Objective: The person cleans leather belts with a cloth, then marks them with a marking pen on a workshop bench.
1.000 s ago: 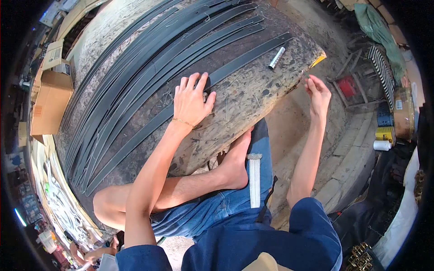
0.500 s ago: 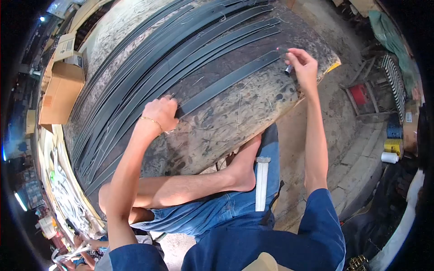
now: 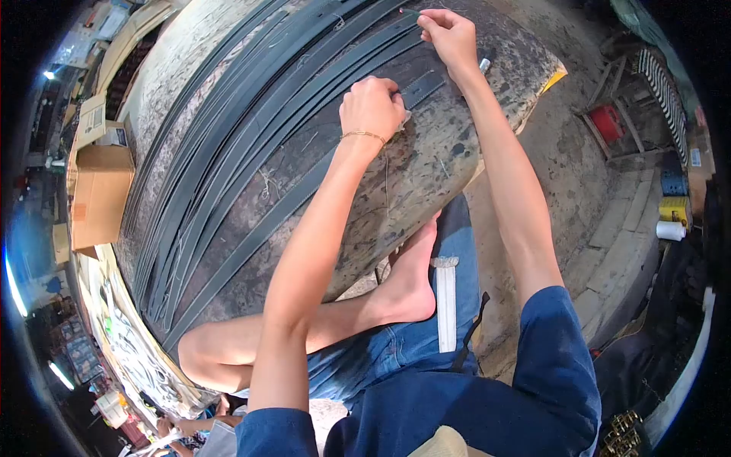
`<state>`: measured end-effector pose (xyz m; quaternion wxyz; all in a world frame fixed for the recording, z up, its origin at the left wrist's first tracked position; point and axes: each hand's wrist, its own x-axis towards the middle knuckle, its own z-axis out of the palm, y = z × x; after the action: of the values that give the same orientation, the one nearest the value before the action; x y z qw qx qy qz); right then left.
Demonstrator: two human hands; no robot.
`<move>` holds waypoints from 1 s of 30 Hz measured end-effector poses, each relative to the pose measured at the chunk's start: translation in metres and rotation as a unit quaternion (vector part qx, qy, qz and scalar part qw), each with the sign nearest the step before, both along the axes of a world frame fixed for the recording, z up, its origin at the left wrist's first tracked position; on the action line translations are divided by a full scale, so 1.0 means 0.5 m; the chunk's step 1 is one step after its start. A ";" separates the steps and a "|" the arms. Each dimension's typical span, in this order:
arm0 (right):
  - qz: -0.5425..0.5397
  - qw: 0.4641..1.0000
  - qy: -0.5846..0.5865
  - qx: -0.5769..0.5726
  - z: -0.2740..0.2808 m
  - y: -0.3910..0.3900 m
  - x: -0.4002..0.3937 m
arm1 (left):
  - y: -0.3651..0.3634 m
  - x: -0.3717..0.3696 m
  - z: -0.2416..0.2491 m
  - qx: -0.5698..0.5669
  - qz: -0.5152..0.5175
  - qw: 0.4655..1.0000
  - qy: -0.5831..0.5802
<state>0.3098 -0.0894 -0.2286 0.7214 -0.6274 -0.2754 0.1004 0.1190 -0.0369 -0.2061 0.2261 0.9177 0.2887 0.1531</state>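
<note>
My left hand point(image 3: 371, 110) has its fingers curled down on a single dark strip point(image 3: 263, 231), close to its right end. A bit of pale material shows beside the fingertips; what the hand grips is hidden. At the top, my right hand point(image 3: 451, 38) pinches a small thin dark item point(image 3: 410, 11) with a reddish tip, above the ends of other strips. Many long dark strips point(image 3: 228, 126) lie side by side on the stained work surface point(image 3: 411, 179). Loose threads point(image 3: 268, 185) lie among them. A small silver cylinder point(image 3: 484, 65) is just right of my right wrist.
A cardboard box point(image 3: 103, 194) stands at the left, above white material point(image 3: 141, 358). At the right are a red object in a frame point(image 3: 606, 123), a yellow container point(image 3: 673, 211) and a white roll point(image 3: 670, 231). Part of another person point(image 3: 190, 429) shows at the lower left.
My left hand has moved right and up along the single strip toward its end. My right hand has moved up and left with the small item. The view has shifted slightly.
</note>
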 end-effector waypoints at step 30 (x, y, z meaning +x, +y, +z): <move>0.002 0.999 -0.016 0.032 -0.021 -0.003 -0.090 | 0.021 -0.025 -0.028 0.019 -0.061 0.997 -0.052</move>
<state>0.2649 -0.0907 -0.2389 0.7361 -0.6054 -0.2914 0.0826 0.1066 -0.0262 -0.2199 0.2318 0.9287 0.2168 0.1920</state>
